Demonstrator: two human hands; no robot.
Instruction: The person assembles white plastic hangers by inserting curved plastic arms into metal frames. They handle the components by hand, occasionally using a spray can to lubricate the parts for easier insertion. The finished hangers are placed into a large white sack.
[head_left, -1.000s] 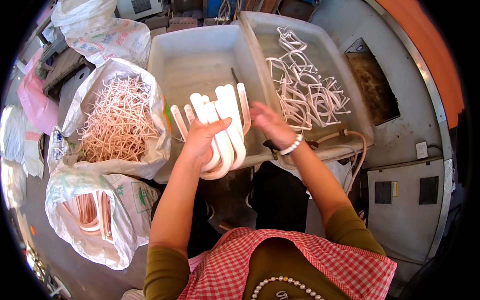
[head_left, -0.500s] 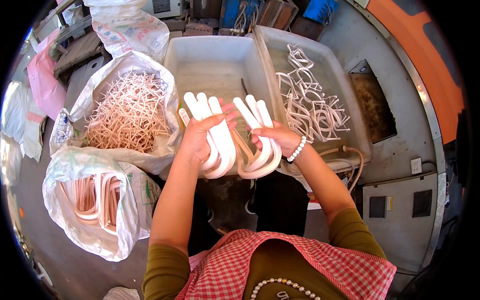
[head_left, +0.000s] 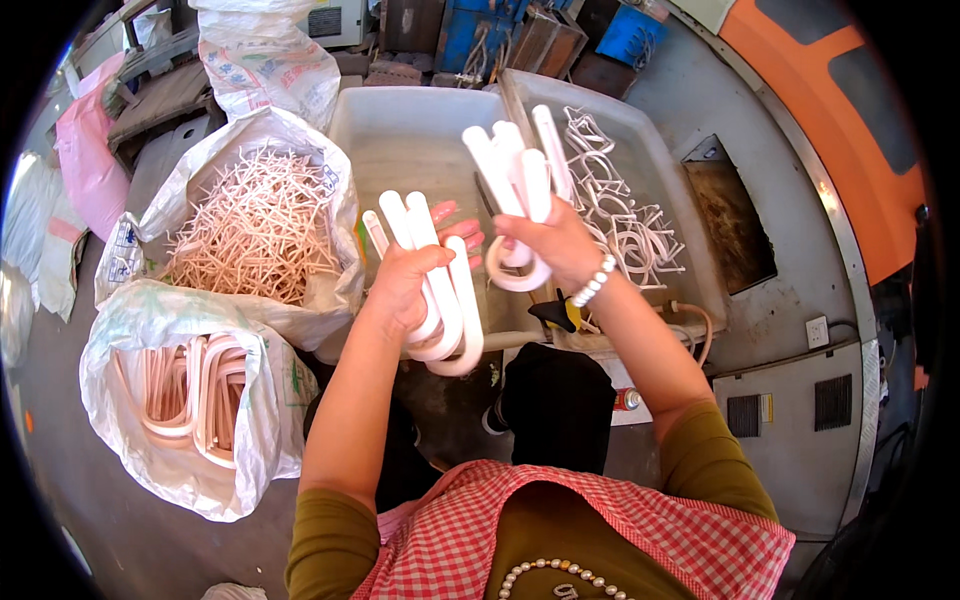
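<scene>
Left hand (head_left: 408, 285) clenched around a bundle of white U-shaped plastic pieces (head_left: 445, 300), bends pointing down, held over the near edge of the empty grey tub (head_left: 400, 130). Right hand (head_left: 555, 245) grips a second bundle of U-pieces (head_left: 515, 190), legs up, raised between the two tubs. Right tub (head_left: 650, 170) holds loose white pieces. Left: sack of thin pinkish sticks (head_left: 255, 215), and nearer, a bag of pink U-pieces (head_left: 190, 390).

Two bundles of white U-shaped plastic pieces were held above the grey tubs. The left bundle (head_left: 440, 290) hung with its bends at six o'clock; the right bundle (head_left: 515, 200), at its two o'clock, pointed its straight ends upward.
</scene>
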